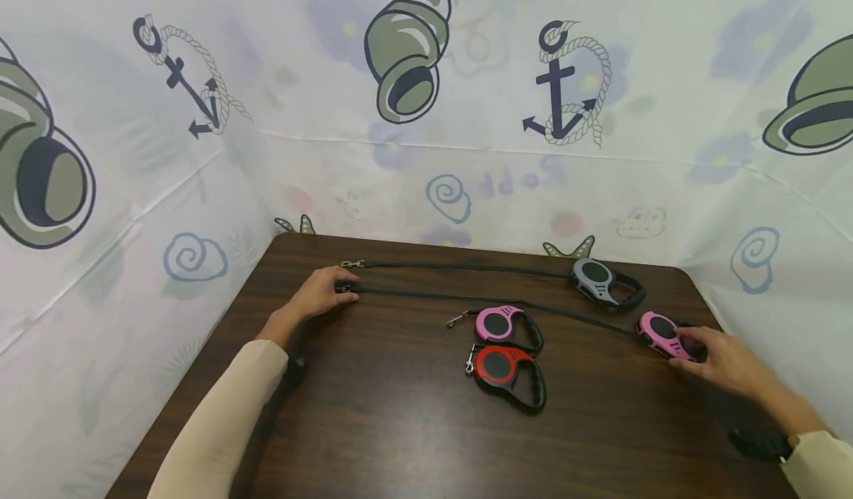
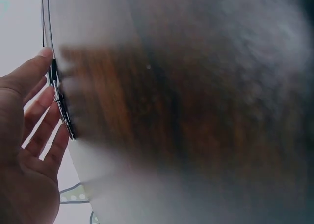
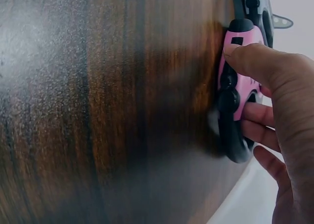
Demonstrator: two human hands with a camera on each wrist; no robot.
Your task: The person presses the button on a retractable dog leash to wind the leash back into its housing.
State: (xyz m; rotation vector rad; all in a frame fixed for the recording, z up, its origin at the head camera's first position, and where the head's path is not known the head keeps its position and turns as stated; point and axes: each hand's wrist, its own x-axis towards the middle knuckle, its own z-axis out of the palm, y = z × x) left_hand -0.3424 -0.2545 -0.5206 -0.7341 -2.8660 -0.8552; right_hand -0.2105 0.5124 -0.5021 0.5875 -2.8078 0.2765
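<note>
A retractable dog leash with a pink casing (image 1: 656, 330) lies at the table's right, its black strap (image 1: 466, 299) drawn out across to the left. My right hand (image 1: 726, 358) grips this leash; in the right wrist view the thumb presses the pink casing (image 3: 245, 42) and fingers reach into the black handle loop (image 3: 230, 136). At the strap's far end is a metal clip (image 1: 343, 289), with my left hand (image 1: 323, 292) around it. The left wrist view has the left thumb and loosely extended fingers beside the clip (image 2: 61, 104); whether they touch it is unclear.
Behind lies a grey retractable leash (image 1: 593, 273), its strap stretched left to a clip (image 1: 353, 263). Nearer the middle, another pink leash (image 1: 496, 323) and a red leash (image 1: 496, 366) lie wound in, clips beside them. Patterned cloth (image 1: 480, 188) surrounds the brown table (image 1: 386, 425).
</note>
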